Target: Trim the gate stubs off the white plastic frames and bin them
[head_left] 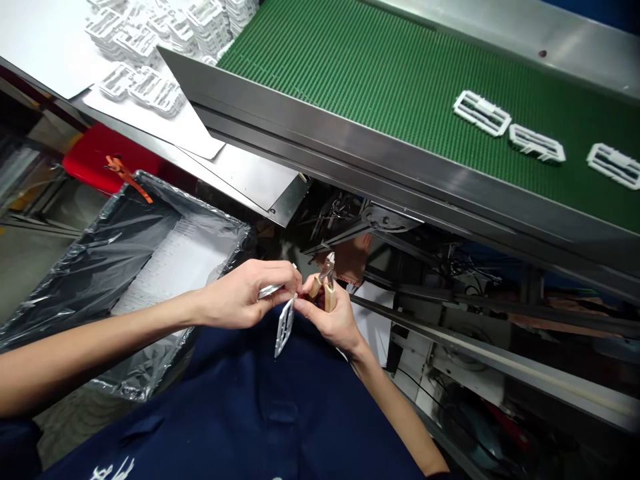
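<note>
My left hand (255, 293) is closed on a white plastic frame part; a pale piece of it shows between the fingers. Below the fingertips hangs a slatted white plastic part (285, 327), and the right thumb and fingertips touch its upper end. Whether these are one part or two I cannot tell. In my right hand (333, 317) is a pair of nippers (329, 280) with cream handles. Their metal jaws point up and away from the part. Both hands meet in front of my dark blue shirt.
A green ribbed conveyor belt (350, 73) carries several white frames (483, 113) at right. Its metal side rail (320, 120) runs beyond my hands. Stacked white parts (155, 90) lie on the table at upper left. A bin lined with clear plastic (150, 207) stands at left, near a red stool (95, 157).
</note>
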